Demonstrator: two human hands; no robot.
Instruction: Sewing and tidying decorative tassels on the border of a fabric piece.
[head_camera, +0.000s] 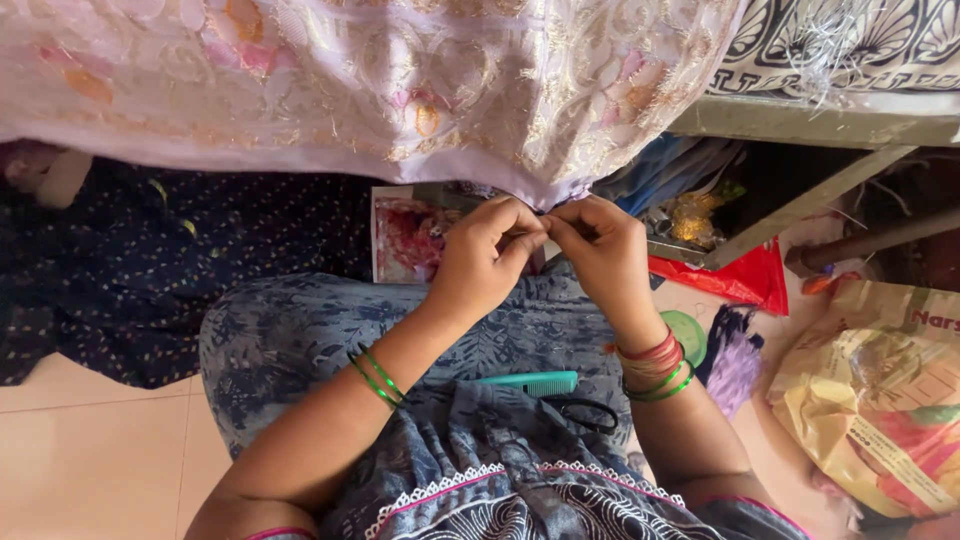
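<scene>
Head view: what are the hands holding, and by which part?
Both the left hand and right hand pinch the lower edge of the embroidered lilac fabric, fingertips together.

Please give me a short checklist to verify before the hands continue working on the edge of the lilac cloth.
1. Left hand pinches the hem of the lilac embroidered cloth: ok.
2. Right hand pinches the same hem, touching the left hand: ok.
3. Needle or thread between the fingers: cannot tell, too small to see.
4. Teal comb lies on the lap, within reach: ok.
5. Black scissors lie beside the comb, apart from both hands: ok.
6. Cloth hangs free of the metal frame: cannot tell.
</scene>
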